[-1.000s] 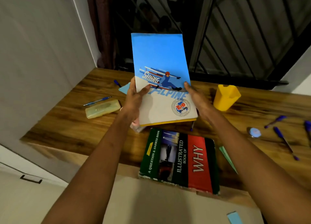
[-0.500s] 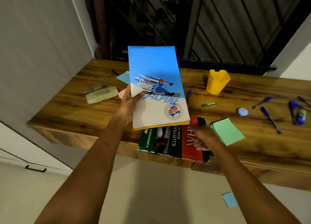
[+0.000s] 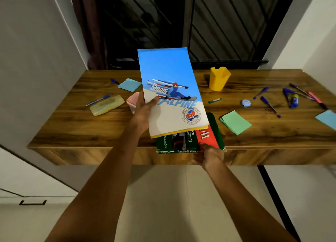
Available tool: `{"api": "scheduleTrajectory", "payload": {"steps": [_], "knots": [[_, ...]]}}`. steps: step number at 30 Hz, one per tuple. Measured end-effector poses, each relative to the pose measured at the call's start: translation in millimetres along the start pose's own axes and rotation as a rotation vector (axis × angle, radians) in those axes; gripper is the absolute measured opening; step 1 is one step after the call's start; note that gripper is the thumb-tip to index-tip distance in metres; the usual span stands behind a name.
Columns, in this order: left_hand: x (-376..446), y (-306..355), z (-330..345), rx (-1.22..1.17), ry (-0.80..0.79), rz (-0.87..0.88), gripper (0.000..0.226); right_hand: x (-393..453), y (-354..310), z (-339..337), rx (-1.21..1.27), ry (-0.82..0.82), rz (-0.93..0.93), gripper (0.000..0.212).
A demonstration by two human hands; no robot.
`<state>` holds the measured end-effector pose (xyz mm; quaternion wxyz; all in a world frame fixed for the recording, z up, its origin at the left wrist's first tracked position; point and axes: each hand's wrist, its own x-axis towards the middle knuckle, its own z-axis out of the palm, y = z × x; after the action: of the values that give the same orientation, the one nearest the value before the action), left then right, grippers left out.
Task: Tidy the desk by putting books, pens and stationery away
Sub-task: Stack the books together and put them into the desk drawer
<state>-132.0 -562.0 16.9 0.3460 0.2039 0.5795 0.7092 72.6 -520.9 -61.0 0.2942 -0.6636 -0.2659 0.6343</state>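
Note:
My left hand (image 3: 144,112) grips a blue and white exercise book (image 3: 171,89) with a skier on its cover, tilted up above the wooden desk (image 3: 72,131). A yellow book lies right under it in the same grip. Beneath them a thick green and red hardcover (image 3: 190,140) lies at the desk's front edge, partly hidden. My right hand (image 3: 209,155) clasps its near right corner. Loose blue pens (image 3: 270,105) and a glue stick (image 3: 293,100) lie on the right. A yellow pen holder (image 3: 218,79) stands at the back.
A yellowish pencil case (image 3: 107,105) with a blue pen (image 3: 99,100) beside it lies at the left. Blue sticky notes (image 3: 129,85), green sticky notes (image 3: 235,122), a pink box (image 3: 132,102), a small round tin (image 3: 246,103) and an eraser (image 3: 215,100) dot the desk. Walls flank both sides.
My right hand left the exercise book and dropped to the hardcover's near corner. My left hand alone holds the exercise book. The view pulled back from the desk.

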Motion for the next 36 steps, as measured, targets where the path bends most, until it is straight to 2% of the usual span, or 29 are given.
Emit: {"api": "scheduleTrajectory", "payload": {"steps": [1,3,6,8,10,13,16,20,22,25,29,31,34,36], "knots": [[-1.6,0.1,-0.2,0.001,0.003,-0.002,0.048,-1.5,7.2,2.2,0.184,-0.046,0.076,0.018],[-4.0,0.3,-0.1,-0.005,-0.005,-0.005,0.046,-6.7,13.9,7.5,0.364,-0.105,0.146,0.014],[-9.2,4.0,1.2,-0.018,-0.014,-0.01,0.038,-15.3,18.2,13.7,0.384,-0.216,0.187,0.019],[-11.3,5.7,0.0,-0.009,-0.025,-0.008,0.038,-13.2,24.4,15.5,0.333,-0.269,0.13,0.011],[-11.3,6.7,-2.5,0.008,-0.033,-0.003,0.044,-10.5,29.5,18.4,0.354,-0.207,0.094,0.004],[-11.6,10.6,-6.6,0.04,-0.016,0.007,0.048,-12.1,27.4,22.8,0.462,-0.041,-0.003,0.009],[-12.3,14.6,-8.4,0.053,-0.003,0.028,0.05,-15.0,23.7,14.4,0.512,0.019,-0.064,0.024],[-11.4,17.2,-10.8,0.045,-0.017,0.021,0.051,-11.9,11.4,-6.7,0.546,0.056,-0.127,0.016],[-10.8,21.0,-10.8,0.056,-0.028,0.033,0.05,-13.3,-3.9,-20.2,0.557,0.099,-0.264,0.015],[-6.9,28.6,-10.7,0.074,-0.048,0.058,0.049,-13.2,-48.1,-47.8,0.286,0.212,-0.615,0.022],[-2.0,41.0,-3.1,0.158,-0.084,0.086,0.044,-21.6,-140.0,-78.9,-0.033,0.268,-1.04,0.037],[-0.4,42.7,2.7,0.195,-0.11,0.081,0.04,-34.3,-186.2,-83.8,-0.27,0.389,-1.245,0.046],[-0.5,41.6,17.8,0.236,-0.157,0.035,0.045,-61.9,-251.5,-80.6,-0.536,0.665,-1.492,0.065],[-2.6,39.3,33.0,0.239,-0.189,-0.009,0.043,-66.7,-275.1,-72.1,-0.701,0.64,-1.684,0.074]]}}
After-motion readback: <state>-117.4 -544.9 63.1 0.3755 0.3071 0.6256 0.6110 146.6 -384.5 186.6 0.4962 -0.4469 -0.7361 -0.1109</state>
